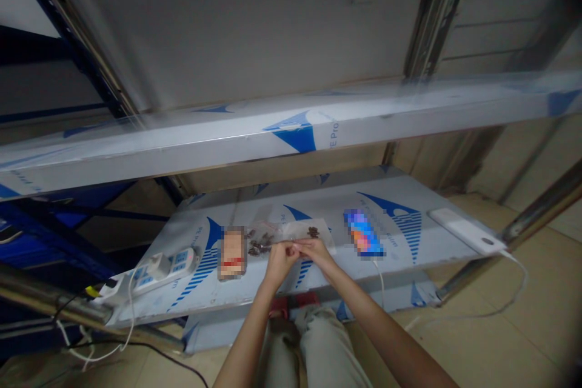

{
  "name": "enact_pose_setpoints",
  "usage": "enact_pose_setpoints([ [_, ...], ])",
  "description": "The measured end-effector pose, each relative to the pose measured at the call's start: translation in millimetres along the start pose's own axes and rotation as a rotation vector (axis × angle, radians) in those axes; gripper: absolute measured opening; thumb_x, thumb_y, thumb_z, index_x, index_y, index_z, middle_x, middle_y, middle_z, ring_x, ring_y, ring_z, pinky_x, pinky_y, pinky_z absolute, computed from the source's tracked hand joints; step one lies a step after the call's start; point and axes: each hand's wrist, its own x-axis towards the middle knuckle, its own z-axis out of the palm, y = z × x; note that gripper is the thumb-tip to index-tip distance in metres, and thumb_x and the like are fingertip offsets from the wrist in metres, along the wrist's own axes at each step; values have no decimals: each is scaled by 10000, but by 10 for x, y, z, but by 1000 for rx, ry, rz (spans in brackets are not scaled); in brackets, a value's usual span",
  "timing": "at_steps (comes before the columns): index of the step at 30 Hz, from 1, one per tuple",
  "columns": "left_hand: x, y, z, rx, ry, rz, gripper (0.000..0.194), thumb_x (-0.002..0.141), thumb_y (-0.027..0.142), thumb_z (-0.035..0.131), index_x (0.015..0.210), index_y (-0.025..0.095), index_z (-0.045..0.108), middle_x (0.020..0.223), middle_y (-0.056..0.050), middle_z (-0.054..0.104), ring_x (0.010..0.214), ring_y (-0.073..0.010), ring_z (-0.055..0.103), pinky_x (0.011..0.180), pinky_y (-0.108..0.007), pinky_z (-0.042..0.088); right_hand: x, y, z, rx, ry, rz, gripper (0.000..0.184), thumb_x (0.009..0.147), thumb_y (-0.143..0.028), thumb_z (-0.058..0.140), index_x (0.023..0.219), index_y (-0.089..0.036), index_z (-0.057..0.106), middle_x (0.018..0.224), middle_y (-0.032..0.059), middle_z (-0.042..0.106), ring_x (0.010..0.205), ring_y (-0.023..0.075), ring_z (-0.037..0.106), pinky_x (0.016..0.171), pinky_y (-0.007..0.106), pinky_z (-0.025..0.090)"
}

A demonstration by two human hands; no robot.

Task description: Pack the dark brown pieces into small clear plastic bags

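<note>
Together, left hand (280, 260), right hand (317, 253), meeting over a clear plastic bag (273, 231)

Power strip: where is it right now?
In the head view, the white power strip lies at the left end of the steel shelf, with a blurred package just to its right.

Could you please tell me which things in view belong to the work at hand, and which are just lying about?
In use: left hand, right hand, clear plastic bag, small dark pieces.

Lying about: blurred packet, blurred phone, power strip, white power bank.
</note>
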Motion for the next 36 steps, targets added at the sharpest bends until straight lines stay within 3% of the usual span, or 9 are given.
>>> enact_pose_setpoints([
  [5, -52, -9, 8, -108, -48, 55, 317, 790, 317, 396, 633, 124, 593, 551, 2, 548, 535, -93, 456, 556, -198, 321, 30, 36, -49, -12, 42, 29, 399, 515, -470, 685, 702, -119, 676, 633, 55, 652, 574, 147, 588, 583, 276, 462],
  [10, -53, -61, 62, -138, -44, 38, 238, 749, 238, 416, 626, 125, 585, 564, 1, 563, 532, -92, 467, 546, -192, 332, 84, 91, -51, -45, 78, 23, 405, 492, -492, 685, 669, -127, 671, 594, 39, 637, 554, 152, 580, 564, 284, 465],
  [16, -7, -130, 54, -84, -78, 6, 163, 681, 182, 457, 597, 121, 583, 561, -11, 578, 528, -96, 492, 545, -194, 339, 56, 89, -31, -45, 29, 47, 456, 506, -514, 671, 748, -127, 675, 633, 42, 646, 659, 183, 605, 690, 341, 471],
  [19, -12, -113, 8, -5, -85, 5, 175, 711, 208, 454, 631, 121, 583, 560, -15, 567, 533, -103, 484, 529, -200, 316, 10, 83, -29, 4, 17, 60, 493, 484, -480, 702, 842, -143, 665, 764, 65, 667, 758, 201, 610, 756, 359, 453],
  [24, -70, 32, -18, 220, -90, -1, 230, 795, 240, 389, 721, 142, 583, 660, -42, 590, 602, -126, 523, 575, -220, 324, -27, 121, -29, 85, -43, 23, 405, 552, -477, 667, 748, -123, 672, 772, 85, 666, 750, 184, 611, 767, 330, 438],
  [29, -112, 163, 9, 430, -72, -35, 248, 836, 234, 332, 920, 146, 549, 866, -98, 579, 753, -155, 556, 641, -232, 359, -37, 74, 3, 133, 44, 81, 397, 583, -481, 642, 767, -129, 654, 799, 88, 663, 785, 181, 612, 745, 303, 444],
  [33, -104, 149, -39, 284, -47, -16, 244, 825, 211, 351, 834, 131, 581, 787, -90, 603, 705, -143, 558, 644, -229, 363, -113, -64, 43, 110, 47, 108, 405, 592, -483, 636, 810, -143, 650, 894, 96, 652, 920, 195, 578, 794, 312, 427],
  [36, -81, 144, -126, 105, -48, 21, 233, 776, 224, 415, 685, 127, 606, 637, -47, 601, 590, -122, 530, 586, -213, 347, -197, -177, 72, 47, 62, 62, 437, 572, -461, 661, 897, -171, 631, 882, 68, 656, 865, 180, 595, 782, 322, 433],
])
